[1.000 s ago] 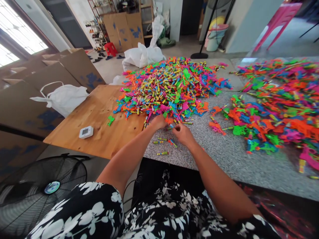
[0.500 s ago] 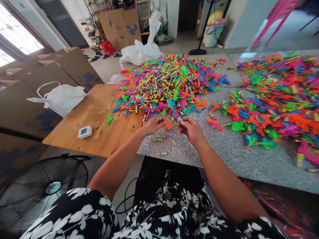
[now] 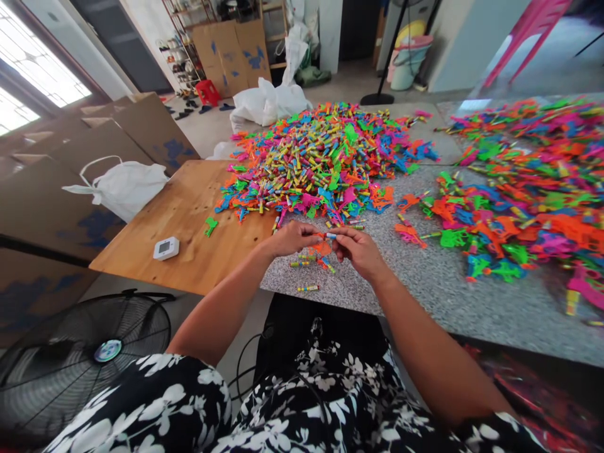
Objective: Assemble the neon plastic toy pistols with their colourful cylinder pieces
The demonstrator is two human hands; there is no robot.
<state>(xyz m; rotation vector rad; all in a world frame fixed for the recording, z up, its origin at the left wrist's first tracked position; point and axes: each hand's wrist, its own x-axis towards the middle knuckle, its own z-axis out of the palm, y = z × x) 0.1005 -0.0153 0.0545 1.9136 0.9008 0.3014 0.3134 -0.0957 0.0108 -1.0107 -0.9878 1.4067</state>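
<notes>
Head view | orange toy (image 3: 323, 248) pinched by left hand (image 3: 296, 239), held between hands over stone surface (image 3: 349, 294) | tube (image 3: 331, 235) pinched by right hand (image 3: 358, 248), its end held at toy; whether joined cannot be told | loose tubes (image 3: 308, 288) scattered nearer the edge | mixed pile (image 3: 311, 157) heaped beyond hands | white device (image 3: 166, 248) set on wooden surface (image 3: 207, 264), left

A toy heap (image 3: 306, 151) lies beyond the left hand (image 3: 293, 239) and right hand (image 3: 357, 249), across the board (image 3: 198, 220) and tabletop (image 3: 401, 283), a second pile (image 3: 533, 201) to its right. A device (image 3: 166, 248) sits on the board left of the heap, beyond a fan (image 3: 104, 352).
</notes>
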